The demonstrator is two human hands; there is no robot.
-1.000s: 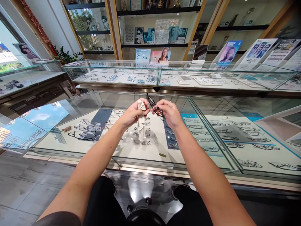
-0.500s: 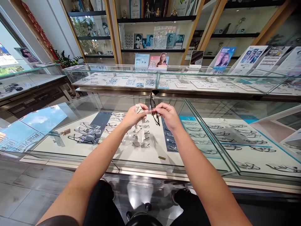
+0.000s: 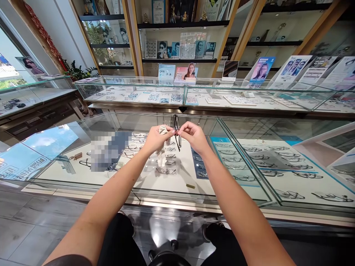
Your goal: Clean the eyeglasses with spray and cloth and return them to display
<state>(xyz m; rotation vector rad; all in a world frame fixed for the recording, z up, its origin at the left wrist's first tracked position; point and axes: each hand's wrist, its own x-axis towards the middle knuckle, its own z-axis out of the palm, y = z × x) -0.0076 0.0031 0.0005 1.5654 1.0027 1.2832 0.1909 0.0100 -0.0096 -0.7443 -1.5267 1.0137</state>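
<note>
One bare left hand [image 3: 158, 139] pinches a soft cream cloth [image 3: 161, 156] that hangs down. The bare right hand [image 3: 194, 136] pinches thin black glasses [image 3: 178, 142], standing on end between the hands, above a long clear glass case [image 3: 205, 187]. This looks like holding the glasses steady by the cloth; the next move likely needs a light grip. The case's front edge [image 3: 177, 203] is well apart; above is open air.

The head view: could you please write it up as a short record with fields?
left hand: holds a pale cloth, fingertips at the glasses
right hand: pinches black-framed glasses, held edge-on
below the hands: glass display case, with rows of eyeglasses inside
behind: another glass case, then shelves
</note>
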